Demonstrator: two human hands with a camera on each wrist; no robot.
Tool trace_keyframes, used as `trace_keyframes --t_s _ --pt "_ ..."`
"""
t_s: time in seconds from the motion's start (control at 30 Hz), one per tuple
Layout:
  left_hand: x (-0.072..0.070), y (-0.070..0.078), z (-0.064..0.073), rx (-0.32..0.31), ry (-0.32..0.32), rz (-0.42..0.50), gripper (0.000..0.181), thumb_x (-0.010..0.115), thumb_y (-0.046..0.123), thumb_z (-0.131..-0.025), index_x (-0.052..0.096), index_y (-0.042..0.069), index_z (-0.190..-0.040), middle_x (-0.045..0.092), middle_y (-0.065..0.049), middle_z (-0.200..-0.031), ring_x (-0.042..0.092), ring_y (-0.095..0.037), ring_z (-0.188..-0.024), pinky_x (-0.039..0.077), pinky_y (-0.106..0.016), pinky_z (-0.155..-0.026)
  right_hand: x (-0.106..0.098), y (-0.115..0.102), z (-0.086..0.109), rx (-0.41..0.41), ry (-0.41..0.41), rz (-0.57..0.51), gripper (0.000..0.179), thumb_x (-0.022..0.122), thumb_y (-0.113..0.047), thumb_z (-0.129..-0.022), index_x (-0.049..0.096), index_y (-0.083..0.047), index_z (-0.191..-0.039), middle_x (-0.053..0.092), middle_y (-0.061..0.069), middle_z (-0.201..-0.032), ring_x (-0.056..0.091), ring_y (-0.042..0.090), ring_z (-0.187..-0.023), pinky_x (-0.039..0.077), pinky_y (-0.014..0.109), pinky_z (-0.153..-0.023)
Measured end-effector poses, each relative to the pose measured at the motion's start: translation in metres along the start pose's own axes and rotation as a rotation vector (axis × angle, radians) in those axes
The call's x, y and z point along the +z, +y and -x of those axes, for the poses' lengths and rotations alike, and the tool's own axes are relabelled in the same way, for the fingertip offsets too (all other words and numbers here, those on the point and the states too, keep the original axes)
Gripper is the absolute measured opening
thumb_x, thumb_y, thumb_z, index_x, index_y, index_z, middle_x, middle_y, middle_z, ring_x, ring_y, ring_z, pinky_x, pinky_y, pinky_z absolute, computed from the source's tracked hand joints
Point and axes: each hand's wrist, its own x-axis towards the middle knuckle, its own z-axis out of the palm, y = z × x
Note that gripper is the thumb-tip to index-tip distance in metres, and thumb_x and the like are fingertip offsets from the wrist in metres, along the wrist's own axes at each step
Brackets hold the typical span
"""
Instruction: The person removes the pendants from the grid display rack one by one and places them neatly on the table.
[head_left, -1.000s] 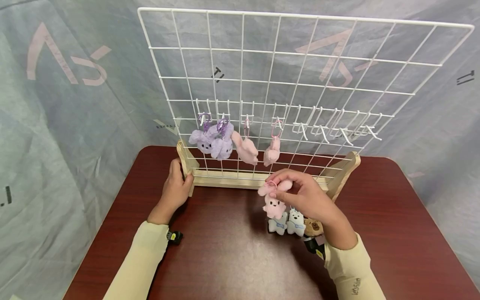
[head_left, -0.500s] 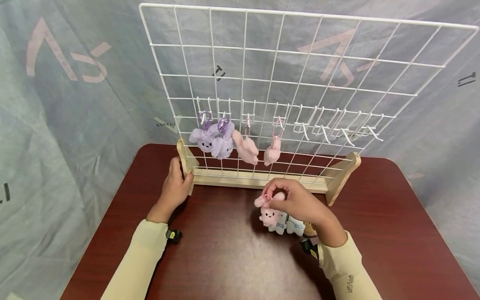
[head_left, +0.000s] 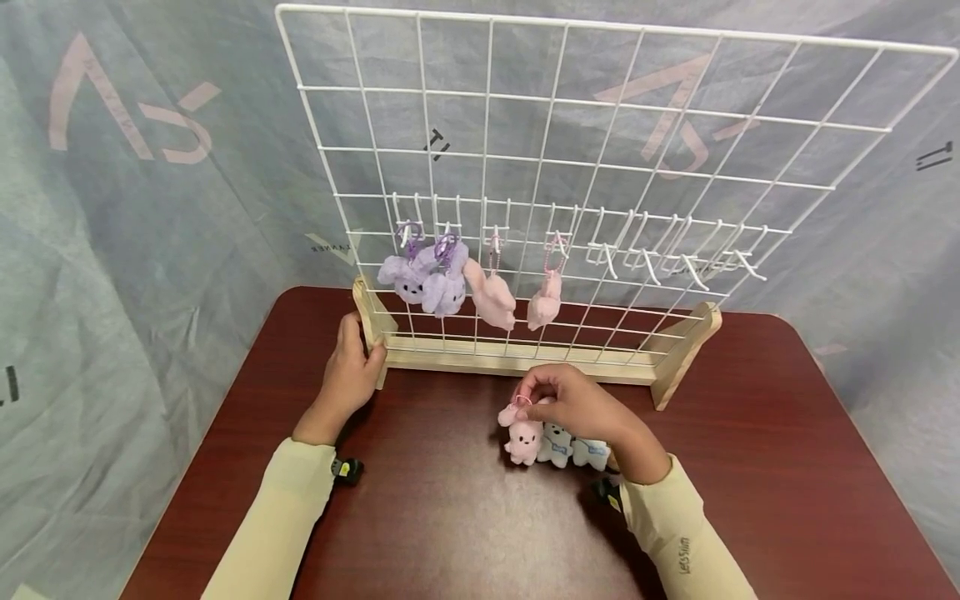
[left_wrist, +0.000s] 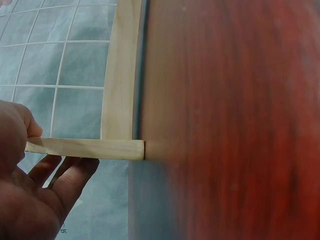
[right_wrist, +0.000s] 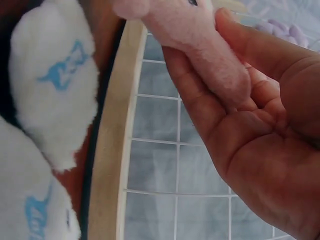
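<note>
Two purple plushes and two pink plushes are hung from hooks on the left half of the rack; more hooks are fixed along its right half. The rack's left foot is pinched between thumb and fingers of the left hand. Before the rack, a pink bunny is pinched near its ear by the right hand; whether the table is touched by it cannot be told. Two white plushes, partly covered by that hand, are lined up with it before the rack. Grey cloth is hung behind the rack.
</note>
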Motion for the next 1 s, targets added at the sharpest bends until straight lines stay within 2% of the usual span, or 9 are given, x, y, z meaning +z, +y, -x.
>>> trace_keyframes --t_s 0.13,0.27,0.4,0.53,0.77,1.0 --pt "0.000 0.000 0.000 0.001 0.000 0.010 0.048 0.051 0.016 -0.104 0.033 0.005 -0.148 0.045 -0.020 -0.132 0.056 -0.039 -0.096 0.047 -0.055 -0.083 0.002 0.007 -0.002 -0.002 -0.048 0.029 0.009 0.077 0.001 -0.092 0.068 -0.001 -0.094 0.073 0.013 -0.097 0.068 0.013 -0.083 0.053 0.023 -0.070" --pt "0.000 0.000 0.000 0.003 -0.002 0.012 0.048 0.052 0.017 -0.105 0.033 0.005 -0.148 0.046 -0.020 -0.132 0.057 -0.039 -0.096 0.047 -0.055 -0.084 0.005 0.016 -0.005 -0.013 -0.080 0.046 0.018 0.076 0.004 -0.091 0.062 0.004 -0.101 0.071 0.019 -0.098 0.069 0.018 -0.086 0.054 0.025 -0.073" --pt "0.000 0.000 0.000 0.003 -0.010 0.009 0.049 0.051 0.017 -0.105 0.033 0.004 -0.149 0.045 -0.020 -0.133 0.058 -0.039 -0.096 0.048 -0.056 -0.085 0.007 0.025 -0.007 0.012 -0.120 0.049 0.033 0.074 0.006 -0.091 0.054 0.007 -0.117 0.071 0.024 -0.101 0.068 0.022 -0.090 0.055 0.026 -0.074" --pt "-0.001 0.002 0.000 -0.006 -0.016 0.014 0.050 0.051 0.015 -0.105 0.032 0.004 -0.150 0.045 -0.020 -0.134 0.057 -0.040 -0.098 0.047 -0.056 -0.086 0.009 0.029 -0.009 0.053 -0.138 0.094 0.043 0.072 0.006 -0.092 0.052 0.008 -0.130 0.072 0.023 -0.103 0.066 0.020 -0.089 0.054 0.026 -0.072" --pt "-0.001 0.002 0.000 -0.015 -0.020 0.010 0.050 0.052 0.017 -0.105 0.032 0.005 -0.150 0.045 -0.020 -0.134 0.057 -0.040 -0.098 0.047 -0.057 -0.086 0.007 0.032 -0.008 0.039 -0.111 0.227 0.036 0.069 0.009 -0.093 0.060 0.005 -0.128 0.072 0.018 -0.106 0.069 0.026 -0.097 0.054 0.028 -0.078" --pt "-0.001 0.001 0.000 -0.011 -0.019 0.003 0.050 0.050 0.018 -0.105 0.032 0.005 -0.150 0.045 -0.020 -0.133 0.056 -0.039 -0.094 0.047 -0.055 -0.083 0.001 0.033 -0.009 0.058 -0.011 0.285 0.034 0.070 0.008 -0.092 0.064 0.003 -0.125 0.072 0.021 -0.113 0.069 0.036 -0.108 0.056 0.049 -0.092"
